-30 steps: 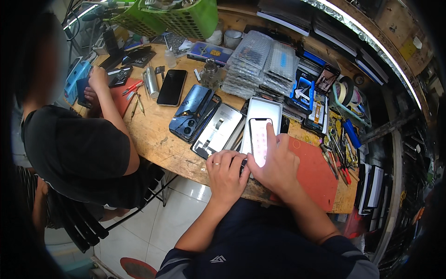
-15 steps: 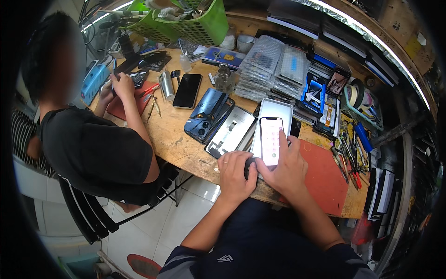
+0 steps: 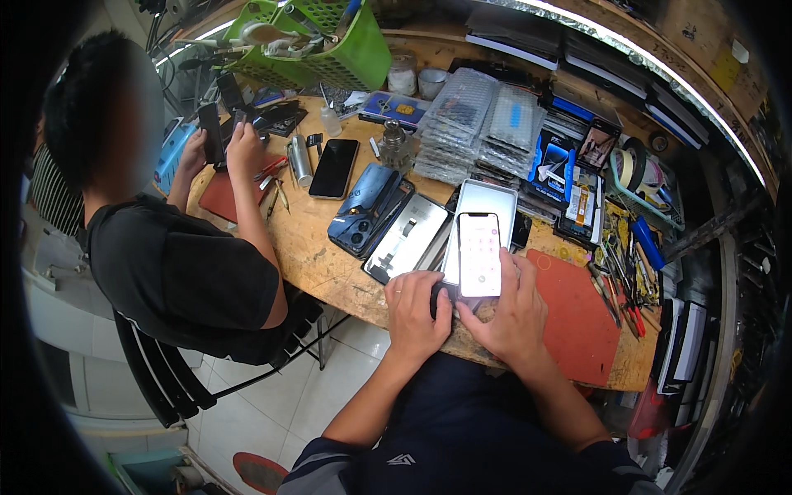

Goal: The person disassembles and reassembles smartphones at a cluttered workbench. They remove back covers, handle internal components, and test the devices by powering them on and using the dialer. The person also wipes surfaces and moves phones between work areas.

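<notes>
One left hand (image 3: 417, 318): curled at dark object (image 3: 438, 300), hold unclear
Right hand (image 3: 516, 326): fingers bent beside lit smartphone (image 3: 479, 256), grip unclear
Lit smartphone: overlapping white tray (image 3: 488, 198)
Left: display panel (image 3: 406, 238), blue phone (image 3: 363, 206)
Behind: bubble-wrapped stack (image 3: 462, 115) crowding worktop (image 3: 305, 260)

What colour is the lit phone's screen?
The lit screen is mostly white with pinkish marks; it shows best in the head view.

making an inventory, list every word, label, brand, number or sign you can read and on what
White-lit phone screen: pink marks, too small to read
Blue-and-black rectangular box: white lettering, left unquoted
Dark navy shirt: pale angular sign, no words
Glossy blue phone back: markings too blurred to read
</notes>
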Available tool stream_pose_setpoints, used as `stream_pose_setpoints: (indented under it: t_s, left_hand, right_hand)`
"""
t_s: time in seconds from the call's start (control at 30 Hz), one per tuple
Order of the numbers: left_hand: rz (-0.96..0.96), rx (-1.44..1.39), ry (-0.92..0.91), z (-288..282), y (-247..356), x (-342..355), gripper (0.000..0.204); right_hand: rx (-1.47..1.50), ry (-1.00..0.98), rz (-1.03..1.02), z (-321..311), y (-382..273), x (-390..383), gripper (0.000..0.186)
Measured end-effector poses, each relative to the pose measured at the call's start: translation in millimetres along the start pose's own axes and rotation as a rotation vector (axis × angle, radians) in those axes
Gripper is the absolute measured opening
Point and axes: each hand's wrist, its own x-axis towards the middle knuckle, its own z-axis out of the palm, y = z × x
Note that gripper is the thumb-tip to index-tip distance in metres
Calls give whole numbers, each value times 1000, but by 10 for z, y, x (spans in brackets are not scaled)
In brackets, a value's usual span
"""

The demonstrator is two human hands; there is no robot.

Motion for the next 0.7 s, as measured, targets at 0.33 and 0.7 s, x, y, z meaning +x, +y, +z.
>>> stream_pose_setpoints:
  t_s: [0.33, 0.7]
  left_hand:
    - [-96, 123, 207, -452, -548, 614, 24]
    - [-327, 877, -361, -265, -1900, 2145, 72]
  right_hand:
    - [-14, 38, 142, -529, 459, -401, 92]
    - [-198, 92, 234, -706, 836, -946, 74]
